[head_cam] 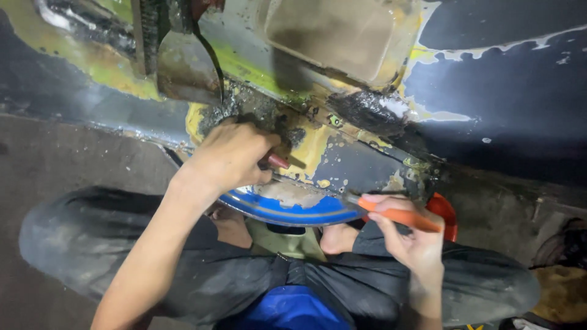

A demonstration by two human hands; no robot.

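The left hand [229,159] grips one red-tipped tool [276,161] against the panel's [342,162] lower edge. The right hand [411,238] pinches one orange-handled scraper [397,215] just below, beside the blue rim [287,211], legs crowding underneath.

Bare forearms, dark dusty trousers [110,244], blue shirt [293,308]

I saw a dim scene lit from above the head camera, with glare on wet metal, murky corners, and soft wide-angle edges.
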